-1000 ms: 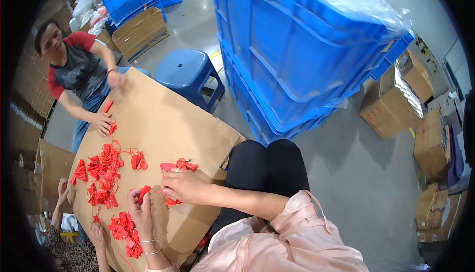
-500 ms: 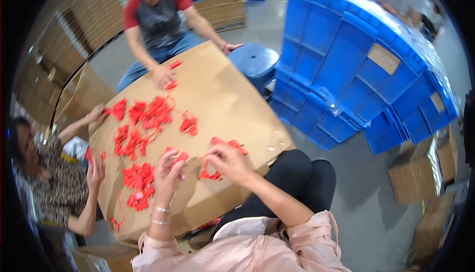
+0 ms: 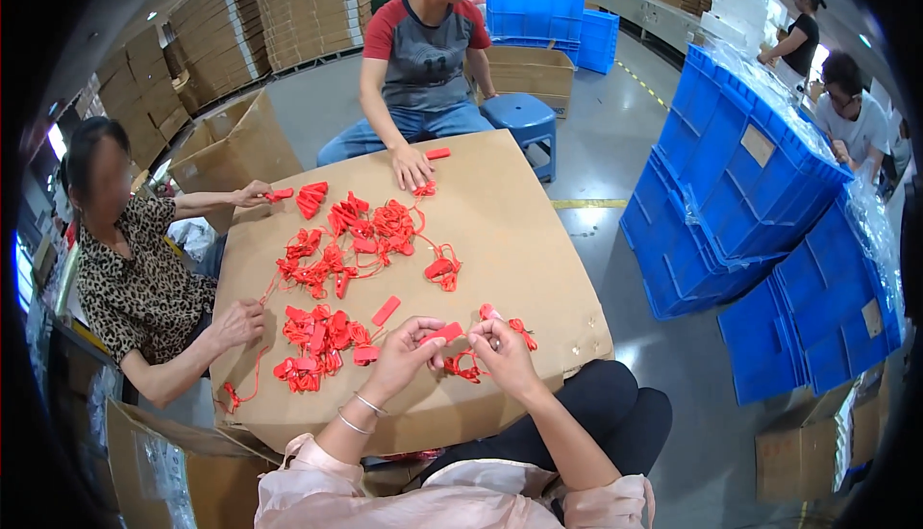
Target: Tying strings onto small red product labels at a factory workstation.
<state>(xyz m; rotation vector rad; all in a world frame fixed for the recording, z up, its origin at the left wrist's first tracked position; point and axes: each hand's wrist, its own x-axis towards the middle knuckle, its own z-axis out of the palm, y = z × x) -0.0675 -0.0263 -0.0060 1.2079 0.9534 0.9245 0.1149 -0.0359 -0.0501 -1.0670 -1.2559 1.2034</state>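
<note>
My left hand pinches a small flat red plastic piece between thumb and fingers, above the near side of the cardboard tabletop. Close beside it, my right hand has its fingertips closed on a thin red cord. Coils of that red cord show between the two hands. A red piece appears just past my right fingertips, and another corded red bundle lies beyond that hand. Left of my left hand are a pile of corded red pieces and a single red piece.
A larger heap of corded red pieces spreads across the table's middle. One co-worker's hand rests at the far edge; another's hand is at the left edge. Blue crates stand at right, a blue stool beyond.
The view has tilted up, showing more of the room. My hands have come closer together, the left still holding the red piece. The left co-worker's near hand has lowered to the table edge.
</note>
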